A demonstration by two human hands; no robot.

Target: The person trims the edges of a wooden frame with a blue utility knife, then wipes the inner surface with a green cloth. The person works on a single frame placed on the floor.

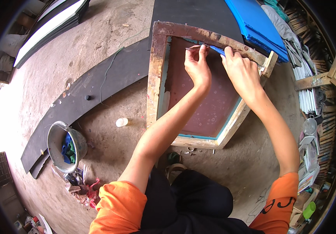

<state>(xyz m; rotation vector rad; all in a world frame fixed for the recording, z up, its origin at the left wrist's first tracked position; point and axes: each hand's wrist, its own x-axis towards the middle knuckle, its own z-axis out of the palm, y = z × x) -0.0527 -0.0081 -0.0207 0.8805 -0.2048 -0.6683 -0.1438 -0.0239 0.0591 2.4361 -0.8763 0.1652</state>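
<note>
A wooden frame (152, 84) with reddish-brown mesh (210, 103) stretched inside it, edged in teal, lies in front of me. Over its far inner edge, my left hand (199, 70) pinches a small, thin brown piece, perhaps the end of a strip, between thumb and fingertips. My right hand (242, 72), just to the right, is closed around a slim blue tool (217, 50) like a pen or cutter. The tool's tip points left, close to the left fingertips; its exact kind cannot be made out.
A grey bucket (83, 146) with blue and green cloths stands at left beside a small white container (122, 122). A long black sheet (109, 76) lies on the concrete floor. Blue sheets (259, 27) are stacked far right; plastic scraps (86, 197) lie near the bucket.
</note>
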